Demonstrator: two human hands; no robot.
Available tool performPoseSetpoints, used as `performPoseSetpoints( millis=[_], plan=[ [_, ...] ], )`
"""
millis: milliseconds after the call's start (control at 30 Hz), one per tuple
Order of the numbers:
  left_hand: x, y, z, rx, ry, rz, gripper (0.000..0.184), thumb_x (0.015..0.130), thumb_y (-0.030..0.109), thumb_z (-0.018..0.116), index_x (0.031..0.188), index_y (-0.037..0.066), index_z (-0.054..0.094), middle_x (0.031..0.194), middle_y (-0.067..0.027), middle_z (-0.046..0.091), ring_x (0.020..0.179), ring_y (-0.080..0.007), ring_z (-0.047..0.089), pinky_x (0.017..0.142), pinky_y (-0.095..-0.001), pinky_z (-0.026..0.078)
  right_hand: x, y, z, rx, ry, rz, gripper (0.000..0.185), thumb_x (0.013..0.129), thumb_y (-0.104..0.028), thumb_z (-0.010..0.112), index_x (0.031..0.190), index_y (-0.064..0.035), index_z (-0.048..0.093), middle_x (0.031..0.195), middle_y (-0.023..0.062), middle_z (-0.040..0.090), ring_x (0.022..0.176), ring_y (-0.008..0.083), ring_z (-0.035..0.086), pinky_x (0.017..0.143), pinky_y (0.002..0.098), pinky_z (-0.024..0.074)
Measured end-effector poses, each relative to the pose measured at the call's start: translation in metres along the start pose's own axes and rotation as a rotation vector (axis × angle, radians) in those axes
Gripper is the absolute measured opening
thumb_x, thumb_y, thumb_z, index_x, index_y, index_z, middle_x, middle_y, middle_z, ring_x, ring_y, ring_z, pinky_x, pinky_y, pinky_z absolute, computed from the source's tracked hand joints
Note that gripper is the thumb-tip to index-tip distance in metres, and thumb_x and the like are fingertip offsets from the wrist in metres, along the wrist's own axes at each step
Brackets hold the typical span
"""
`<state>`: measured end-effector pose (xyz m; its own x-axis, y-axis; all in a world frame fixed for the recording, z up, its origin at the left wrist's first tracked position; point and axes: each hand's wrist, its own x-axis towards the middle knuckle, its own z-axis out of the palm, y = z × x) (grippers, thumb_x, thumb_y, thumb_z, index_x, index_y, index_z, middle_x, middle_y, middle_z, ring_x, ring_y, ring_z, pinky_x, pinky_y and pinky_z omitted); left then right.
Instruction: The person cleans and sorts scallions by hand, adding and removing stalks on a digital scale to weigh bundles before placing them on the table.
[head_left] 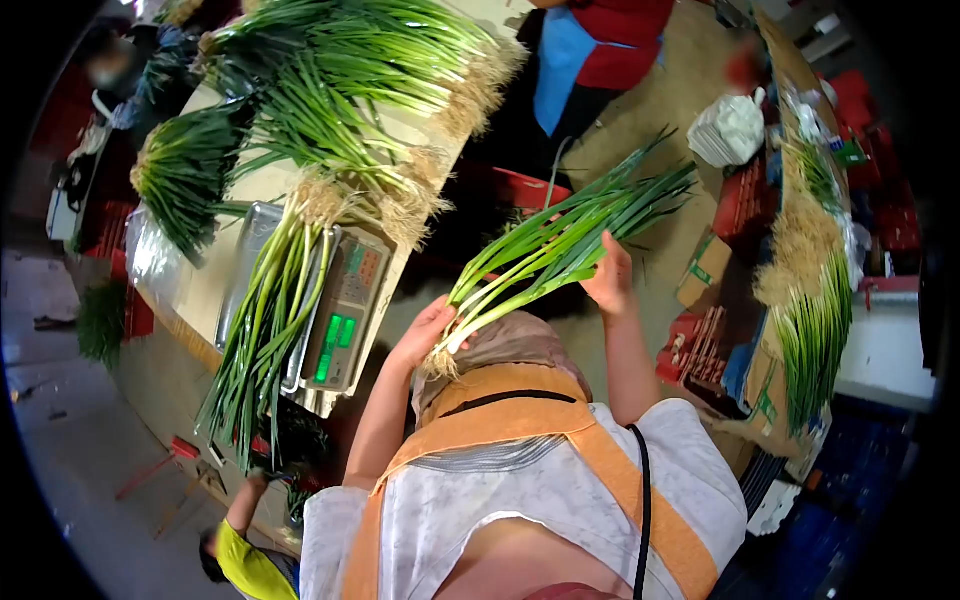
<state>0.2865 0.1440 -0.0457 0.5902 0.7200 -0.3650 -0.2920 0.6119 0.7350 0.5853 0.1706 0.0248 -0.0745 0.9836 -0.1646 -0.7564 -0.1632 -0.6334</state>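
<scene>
A bunch of green onions [540, 250] lies slantwise in front of my chest, white root ends at lower left and leaves toward the upper right. My left hand [428, 332] is closed round the stems just above the roots. Farther up, my right hand [610, 278] grips the edge of the leaves, some fingers hidden behind them. To the left, another bunch of green onions [268, 310] rests on a digital scale [345, 320] with lit green digits, its leaves hanging past the table edge.
Green onion piles [400, 60] cover the far part of the table [200, 305]. At right, more onions [815, 330] lie on a surface near red crates [690, 345] and a white plastic bag [728, 130]. One person in a blue apron [565, 70] stands ahead; another, in yellow [250, 565], is at lower left.
</scene>
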Motion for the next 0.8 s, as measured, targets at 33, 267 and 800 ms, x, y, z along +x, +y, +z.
performPoseSetpoints(
  millis=[33, 267, 800],
  plan=[
    [0.003, -0.001, 0.004, 0.06, -0.05, -0.005, 0.034, 0.094, 0.032, 0.046, 0.115, 0.004, 0.045, 0.089, -0.011, 0.061, 0.07, -0.0191, 0.063, 0.055, -0.026, 0.052, -0.012, -0.007, -0.001, 0.021, 0.021, -0.01, 0.053, 0.084, -0.031, 0.057, 0.125, 0.0, 0.044, 0.122, 0.0148, 0.053, 0.111, 0.0284, 0.051, 0.098, 0.0431, 0.0365],
    [0.035, -0.012, 0.041, 0.373, -0.184, 0.121, 0.027, 0.095, 0.023, 0.047, 0.114, 0.004, 0.048, 0.092, -0.0074, 0.061, 0.081, -0.0131, 0.059, 0.07, -0.0259, 0.048, -0.052, -0.045, -0.032, 0.114, 0.21, -0.065, 0.036, 0.084, -0.017, 0.058, 0.114, 0.0035, 0.052, 0.11, 0.0161, 0.059, 0.106, 0.0273, 0.056, 0.094, 0.0386, 0.0413],
    [0.184, -0.07, 0.149, -0.021, 0.418, 0.02, 0.014, 0.092, 0.025, 0.053, 0.084, 0.014, 0.048, 0.061, 0.0073, 0.038, 0.048, -0.0033, 0.033, 0.042, -0.0185, 0.025, -0.049, -0.162, -0.212, 0.186, 0.572, -0.132, 0.016, 0.085, -0.014, 0.061, 0.097, -0.0073, 0.055, 0.078, 0.0094, 0.06, 0.074, 0.0261, 0.061, 0.069, 0.0393, 0.051]
  ],
)
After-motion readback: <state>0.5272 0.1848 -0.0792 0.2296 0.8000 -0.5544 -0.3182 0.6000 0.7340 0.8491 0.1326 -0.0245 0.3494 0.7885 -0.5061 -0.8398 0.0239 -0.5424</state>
